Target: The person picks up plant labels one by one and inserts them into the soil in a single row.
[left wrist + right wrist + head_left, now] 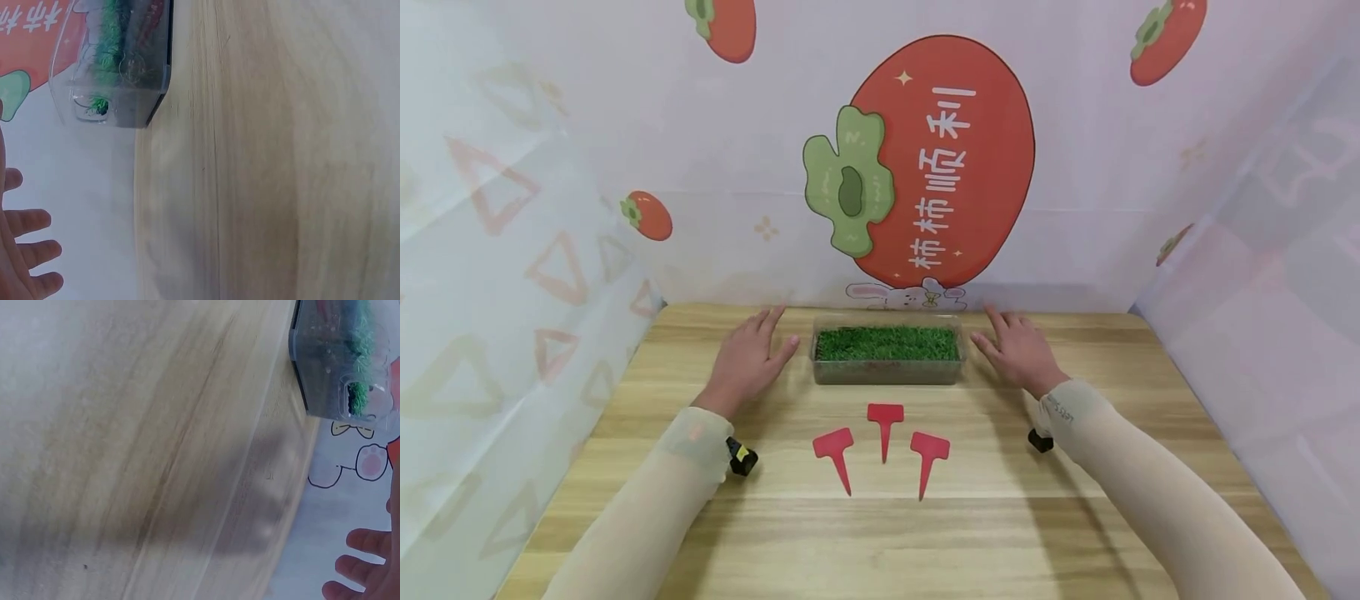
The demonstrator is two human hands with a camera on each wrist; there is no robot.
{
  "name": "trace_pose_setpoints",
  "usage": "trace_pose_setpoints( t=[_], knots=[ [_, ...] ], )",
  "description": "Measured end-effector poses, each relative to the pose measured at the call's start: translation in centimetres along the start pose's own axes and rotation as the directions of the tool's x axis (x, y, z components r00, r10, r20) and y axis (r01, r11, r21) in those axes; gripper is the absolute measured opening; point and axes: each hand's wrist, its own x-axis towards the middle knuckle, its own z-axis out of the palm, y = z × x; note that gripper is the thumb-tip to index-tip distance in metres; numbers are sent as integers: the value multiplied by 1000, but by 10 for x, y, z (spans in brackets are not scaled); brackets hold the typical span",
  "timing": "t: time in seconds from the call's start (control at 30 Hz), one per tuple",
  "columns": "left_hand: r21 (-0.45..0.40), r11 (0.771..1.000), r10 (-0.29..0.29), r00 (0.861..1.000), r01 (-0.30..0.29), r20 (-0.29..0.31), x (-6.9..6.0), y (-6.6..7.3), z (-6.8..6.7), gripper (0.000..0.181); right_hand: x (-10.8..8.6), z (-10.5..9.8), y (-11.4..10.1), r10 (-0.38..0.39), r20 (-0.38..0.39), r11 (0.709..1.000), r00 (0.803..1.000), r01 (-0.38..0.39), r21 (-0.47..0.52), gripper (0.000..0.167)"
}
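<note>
A clear plastic box (pixel 887 374) with green artificial grass (pixel 887 342) inside stands near the table's back edge. To its left is my left hand (pixel 751 354), fingers spread and a small gap short of the box. On the other side my right hand (pixel 1018 354) is held in much the same way, also apart from the box. Both wrist views show spread fingers with nothing in them. In front of the box lie three red T-shaped plant labels: one at the left (pixel 833 444), a middle label (pixel 885 414) and one at the right (pixel 930 447), their pointed ends toward me.
The wooden table (pixel 895 550) ends at a white backdrop (pixel 730 250) printed with persimmons, close behind the box. Patterned white sheets (pixel 497 275) hang along both sides. A small black device (pixel 742 458) sits at each wrist.
</note>
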Motion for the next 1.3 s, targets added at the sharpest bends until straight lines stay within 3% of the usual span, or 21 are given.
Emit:
trace_pose_setpoints(
  t=[0.17, 0.3, 0.4, 0.77, 0.97, 1.3],
  knots=[
    [-165, 986, -9, 1000, 9, 4, -4, 5, -1, 70, -2, 1, -3, -2, -14, 1000, 1000, 2, 14, 77],
    [-319, 947, -31, 998, 49, 59, -7, 10, 0, 71, -4, 1, -5, -8, -53, 999, 999, 11, 50, 72],
    [-373, 926, -30, 997, 56, 75, -9, 13, -1, 72, -4, 1, -8, -24, -79, 998, 997, 29, 58, 70],
    [-443, 896, -13, 998, 39, 61, -10, 26, -2, 61, -5, 3, -23, -60, -99, 985, 993, 75, 154, 60],
    [-448, 894, -6, 998, 30, 55, -10, 32, 2, 53, -3, 7, -34, -63, -88, 987, 994, 75, 144, 58],
    [-466, 883, -10, 995, 58, 104, 0, 36, 8, 62, -1, 11, -46, -53, -42, 989, 998, 58, 139, 53]
  ],
)
